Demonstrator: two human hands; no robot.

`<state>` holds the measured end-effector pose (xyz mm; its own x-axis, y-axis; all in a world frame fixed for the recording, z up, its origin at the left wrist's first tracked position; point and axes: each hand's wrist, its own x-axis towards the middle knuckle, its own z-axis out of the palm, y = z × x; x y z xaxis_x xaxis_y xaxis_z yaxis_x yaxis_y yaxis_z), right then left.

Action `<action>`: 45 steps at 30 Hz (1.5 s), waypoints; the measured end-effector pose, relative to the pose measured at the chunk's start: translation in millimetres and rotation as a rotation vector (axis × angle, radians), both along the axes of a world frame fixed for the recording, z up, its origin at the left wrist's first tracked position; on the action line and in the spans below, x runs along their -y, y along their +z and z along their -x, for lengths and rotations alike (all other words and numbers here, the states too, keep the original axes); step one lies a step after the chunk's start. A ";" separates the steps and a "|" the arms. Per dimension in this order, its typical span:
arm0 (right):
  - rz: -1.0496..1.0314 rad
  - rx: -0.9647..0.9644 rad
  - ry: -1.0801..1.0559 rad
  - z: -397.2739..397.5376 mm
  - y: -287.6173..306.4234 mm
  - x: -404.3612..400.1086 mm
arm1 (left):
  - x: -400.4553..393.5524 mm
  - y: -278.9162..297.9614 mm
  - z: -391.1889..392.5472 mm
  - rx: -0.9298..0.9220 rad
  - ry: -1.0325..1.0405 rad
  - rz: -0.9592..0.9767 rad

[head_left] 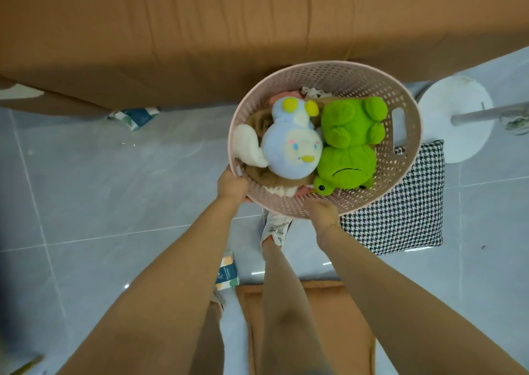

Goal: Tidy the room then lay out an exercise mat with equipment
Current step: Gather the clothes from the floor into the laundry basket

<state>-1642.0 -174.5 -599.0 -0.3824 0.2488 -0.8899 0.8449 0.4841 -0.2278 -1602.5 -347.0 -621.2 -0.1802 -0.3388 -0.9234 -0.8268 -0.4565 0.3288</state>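
Note:
I hold a round pink perforated basket (pixel 357 82) above the tiled floor, tilted toward me, close to the bed's edge. My left hand (pixel 232 185) grips its near left rim and my right hand (pixel 322 213) grips the near rim from below. Inside lie a pale blue plush toy (pixel 292 145) with yellow ears, a green frog plush (pixel 350 148) and crumpled brown, pink and white clothes (pixel 259 120) under them.
A bed with a brown cover (pixel 200 31) fills the top. A black-and-white houndstooth cushion (pixel 400 220) lies on the floor at right, beside a white round stand base (pixel 455 117). A brown pillow (pixel 337 311) and a small box (pixel 227 274) lie by my feet; another box (pixel 137 117) sits under the bed edge.

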 end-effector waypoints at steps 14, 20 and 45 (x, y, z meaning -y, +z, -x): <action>0.035 -0.230 0.392 -101.3 5.7 55.3 | 102.4 2.3 -192.3 0.000 0.234 0.072; -0.143 -0.726 0.535 -89.6 1.8 112.7 | 152.6 2.9 -265.7 0.032 0.286 0.102; 0.157 -0.145 0.779 -149.9 134.6 223.1 | 81.9 191.8 -420.9 -0.104 1.446 0.134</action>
